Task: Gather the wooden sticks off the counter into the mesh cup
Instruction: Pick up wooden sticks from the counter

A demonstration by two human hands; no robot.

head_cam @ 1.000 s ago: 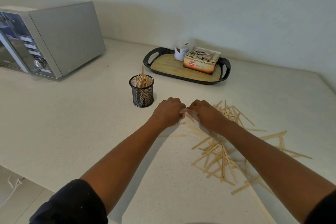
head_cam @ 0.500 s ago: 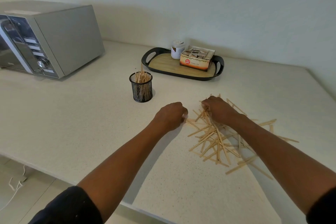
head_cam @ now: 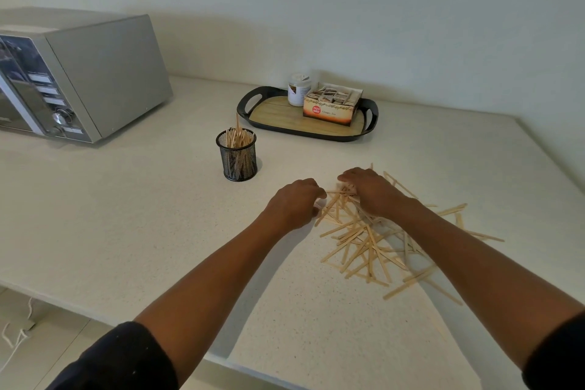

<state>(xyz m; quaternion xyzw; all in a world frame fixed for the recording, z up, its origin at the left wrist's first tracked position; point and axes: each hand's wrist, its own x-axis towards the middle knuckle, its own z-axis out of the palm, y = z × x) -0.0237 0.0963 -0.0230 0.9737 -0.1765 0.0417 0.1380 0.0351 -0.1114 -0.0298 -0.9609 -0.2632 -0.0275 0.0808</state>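
At nine o'clock in my view a silver microwave [head_cam: 79, 79] sits on the pale counter [head_cam: 126, 231]. Moving right, the black mesh cup [head_cam: 237, 157] stands upright near centre, already holding a bundle of wooden sticks on end. Behind it, toward one o'clock, a black-rimmed tray [head_cam: 308, 133] carries a small jar [head_cam: 298, 90] and a box of tea bags [head_cam: 332, 104]. Below the cup, the left hand [head_cam: 292, 206] has its fingers curled at the left edge of the scattered sticks [head_cam: 364, 241]; I cannot tell if it pinches any. Just beside it, the right hand [head_cam: 372, 191] lies knuckles-up on the pile, fingers curled into the sticks. The pile spreads toward four o'clock, sticks crossing every way. The cup lies at about eleven o'clock from the hands, nearer the left, so I judge any gathered bundle must turn upright to drop in.
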